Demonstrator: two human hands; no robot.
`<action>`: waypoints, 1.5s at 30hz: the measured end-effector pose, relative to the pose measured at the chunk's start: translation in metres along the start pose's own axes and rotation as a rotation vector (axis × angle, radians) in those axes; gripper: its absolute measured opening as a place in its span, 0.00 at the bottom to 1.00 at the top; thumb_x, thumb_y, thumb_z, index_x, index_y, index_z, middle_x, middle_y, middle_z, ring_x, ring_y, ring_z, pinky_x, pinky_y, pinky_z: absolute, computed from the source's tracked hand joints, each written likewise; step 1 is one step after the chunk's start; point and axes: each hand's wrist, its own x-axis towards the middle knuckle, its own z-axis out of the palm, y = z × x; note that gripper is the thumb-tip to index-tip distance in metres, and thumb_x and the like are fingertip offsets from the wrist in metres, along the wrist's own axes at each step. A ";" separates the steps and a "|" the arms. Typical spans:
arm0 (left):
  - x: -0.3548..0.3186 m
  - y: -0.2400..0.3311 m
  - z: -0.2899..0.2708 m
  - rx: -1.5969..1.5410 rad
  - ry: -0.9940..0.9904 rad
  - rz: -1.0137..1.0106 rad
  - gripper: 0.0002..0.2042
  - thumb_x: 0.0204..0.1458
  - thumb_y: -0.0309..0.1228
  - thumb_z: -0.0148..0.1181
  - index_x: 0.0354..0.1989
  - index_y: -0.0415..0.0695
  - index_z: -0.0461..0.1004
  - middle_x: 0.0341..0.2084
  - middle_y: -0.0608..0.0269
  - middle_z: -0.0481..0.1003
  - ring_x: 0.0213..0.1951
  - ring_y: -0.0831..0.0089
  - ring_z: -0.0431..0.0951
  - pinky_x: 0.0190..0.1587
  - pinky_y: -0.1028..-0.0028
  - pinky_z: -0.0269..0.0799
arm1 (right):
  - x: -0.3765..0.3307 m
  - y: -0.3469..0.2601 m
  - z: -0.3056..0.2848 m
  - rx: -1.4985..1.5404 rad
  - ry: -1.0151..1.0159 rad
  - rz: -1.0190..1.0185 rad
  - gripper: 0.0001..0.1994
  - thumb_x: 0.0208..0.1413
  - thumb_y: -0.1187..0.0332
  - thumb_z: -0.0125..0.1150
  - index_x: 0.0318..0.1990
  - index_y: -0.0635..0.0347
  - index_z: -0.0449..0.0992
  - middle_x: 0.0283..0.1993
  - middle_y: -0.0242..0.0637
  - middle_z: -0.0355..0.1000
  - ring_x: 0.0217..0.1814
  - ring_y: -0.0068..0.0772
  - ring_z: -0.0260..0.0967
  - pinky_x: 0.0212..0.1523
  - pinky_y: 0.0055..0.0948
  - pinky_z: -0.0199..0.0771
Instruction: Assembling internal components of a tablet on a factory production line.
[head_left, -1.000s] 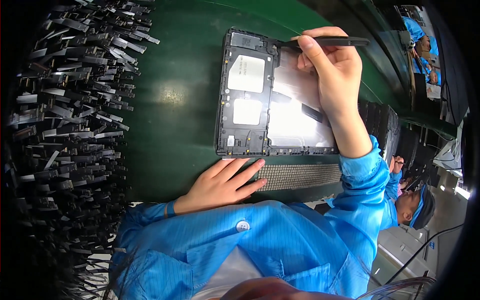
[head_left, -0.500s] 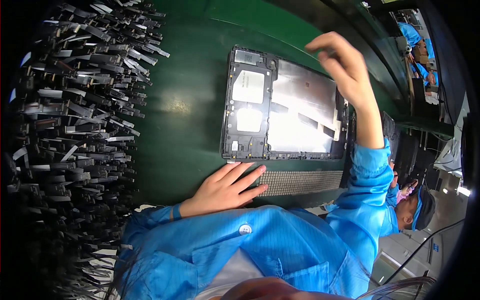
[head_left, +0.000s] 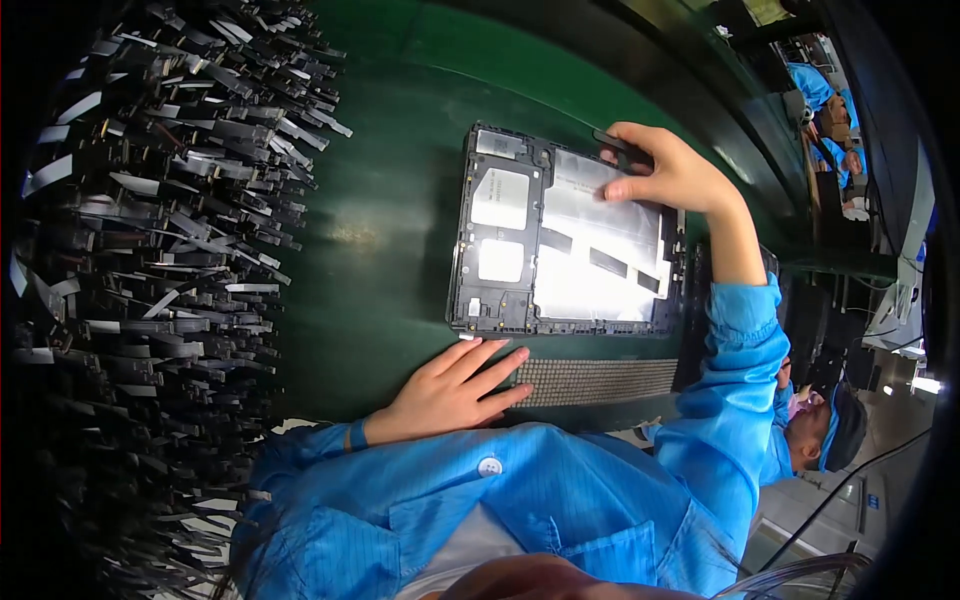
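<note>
A tablet's black inner frame [head_left: 508, 262], with a shiny metal panel and white labels, lies on the green work surface. My left hand [head_left: 445, 390] rests flat and open, fingers spread, its fingertips by the frame's near left corner. A small pale tab shows there, next to a fingertip. My right hand [head_left: 675, 175] reaches over the frame's far right corner. Between its fingers is a slim black piece [head_left: 622, 148], whose kind I cannot make out. The right thumb is above the metal panel; whether it touches cannot be seen.
Many black-and-silver flat flex cables [head_left: 190, 240] hang or lie massed at the left. A textured grid strip [head_left: 595, 382] lies between the frame and my body. The green work surface [head_left: 370, 270] extends around the frame. Another person in a dark cap [head_left: 845, 425] is at the right.
My right hand has come down and in toward the frame's far right part, and the black piece now shows in its fingers. My left hand stays by the near corner. The view has shifted slightly.
</note>
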 end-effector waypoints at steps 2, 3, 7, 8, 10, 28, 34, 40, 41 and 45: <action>0.000 0.001 0.000 0.008 0.007 -0.003 0.20 0.46 0.43 0.57 0.49 0.56 0.74 0.60 0.61 0.64 0.60 0.61 0.65 0.62 0.63 0.58 | -0.004 0.008 0.008 -0.198 0.191 -0.302 0.33 0.36 0.51 0.76 0.43 0.68 0.71 0.33 0.33 0.65 0.35 0.24 0.60 0.38 0.23 0.65; 0.001 0.000 -0.001 0.033 -0.003 0.005 0.20 0.47 0.43 0.57 0.50 0.58 0.74 0.60 0.61 0.65 0.58 0.62 0.66 0.60 0.64 0.61 | -0.005 0.006 0.007 -0.199 0.184 -0.304 0.33 0.36 0.51 0.76 0.43 0.68 0.71 0.33 0.33 0.65 0.35 0.24 0.60 0.38 0.23 0.65; -0.001 0.001 0.001 0.002 0.009 0.014 0.20 0.45 0.43 0.59 0.48 0.56 0.74 0.59 0.61 0.65 0.56 0.62 0.67 0.59 0.64 0.61 | -0.014 -0.012 -0.004 -0.172 0.065 -0.211 0.31 0.35 0.51 0.77 0.37 0.67 0.70 0.30 0.32 0.61 0.32 0.24 0.58 0.35 0.21 0.62; 0.000 -0.002 0.002 -0.006 0.008 0.009 0.20 0.45 0.43 0.59 0.48 0.56 0.74 0.59 0.61 0.65 0.56 0.62 0.67 0.59 0.64 0.61 | -0.013 -0.011 -0.007 -0.067 -0.046 -0.127 0.30 0.34 0.52 0.77 0.36 0.67 0.70 0.30 0.32 0.60 0.31 0.23 0.57 0.34 0.20 0.62; -0.002 -0.002 0.002 -0.002 0.016 0.009 0.20 0.44 0.42 0.59 0.48 0.56 0.75 0.59 0.61 0.65 0.54 0.63 0.68 0.58 0.64 0.61 | -0.016 -0.001 -0.017 0.220 -0.186 -0.080 0.25 0.35 0.58 0.77 0.35 0.64 0.69 0.29 0.27 0.57 0.30 0.20 0.54 0.35 0.19 0.62; -0.004 0.002 -0.004 -0.032 -0.062 0.000 0.25 0.46 0.46 0.59 0.56 0.61 0.69 0.61 0.60 0.62 0.63 0.59 0.60 0.65 0.61 0.53 | 0.171 0.066 -0.036 0.762 0.842 0.301 0.25 0.50 0.47 0.65 0.42 0.63 0.73 0.21 0.28 0.61 0.23 0.26 0.60 0.22 0.29 0.65; -0.001 0.004 -0.010 -0.041 -0.156 0.022 0.28 0.43 0.53 0.61 0.56 0.63 0.69 0.64 0.59 0.58 0.64 0.55 0.57 0.63 0.56 0.53 | 0.105 0.090 -0.067 -0.127 0.916 0.059 0.21 0.55 0.49 0.57 0.40 0.61 0.79 0.35 0.41 0.76 0.36 0.32 0.71 0.38 0.29 0.68; -0.002 0.011 0.002 0.107 -0.096 0.048 0.27 0.43 0.55 0.60 0.52 0.59 0.72 0.63 0.53 0.59 0.64 0.53 0.57 0.64 0.52 0.51 | -0.044 0.033 0.020 0.251 1.168 -0.434 0.12 0.64 0.62 0.51 0.45 0.56 0.79 0.29 0.19 0.65 0.30 0.10 0.57 0.31 0.13 0.57; -0.003 0.016 0.006 0.167 -0.068 0.029 0.27 0.43 0.54 0.60 0.53 0.59 0.72 0.62 0.53 0.60 0.63 0.54 0.59 0.64 0.52 0.51 | -0.070 0.019 0.035 0.361 1.203 -0.337 0.13 0.64 0.64 0.50 0.47 0.60 0.76 0.36 0.21 0.68 0.29 0.10 0.57 0.31 0.14 0.58; -0.004 0.036 0.031 0.276 0.073 -0.056 0.23 0.45 0.51 0.61 0.48 0.55 0.74 0.59 0.51 0.63 0.60 0.53 0.62 0.63 0.52 0.53 | -0.145 0.018 0.108 0.713 1.112 -0.740 0.15 0.67 0.62 0.43 0.43 0.68 0.67 0.39 0.47 0.71 0.29 0.28 0.70 0.29 0.25 0.73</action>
